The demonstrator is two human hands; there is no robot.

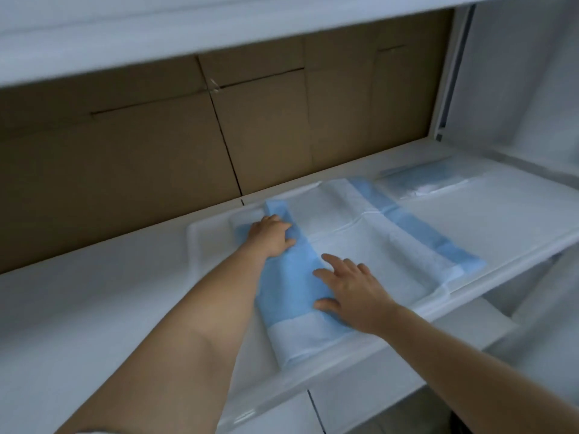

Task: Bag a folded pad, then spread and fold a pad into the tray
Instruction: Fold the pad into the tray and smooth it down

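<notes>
Head view has the pad (360, 242) sitting in the middle of the frame, lying in the white tray (200, 245) with its left strip already flipped over so the blue backing faces up, while the rest shows the white quilted side with a blue band along the right edge. From the look of it this thing is super light and floppy, thin plastic backing with soft fluff on top, so I'd guess it slides easily on the tray and creases wherever you press it. Best bet is pinching at an edge or corner and pressing flat along the fold, not grabbing the middle. My left hand (271, 238) is at the upper end of the blue flap, fingers curled over it and seemingly gripping the edge. My right hand (351, 289) lies lower down with fingers spread and straight, just pressing the flap flat, holding nothing. Further out, upper right, there's what looks like a bagged pad (423, 180) on the white shelf (94, 308), and brown cardboard boxes (156, 136) fill the back.
</notes>
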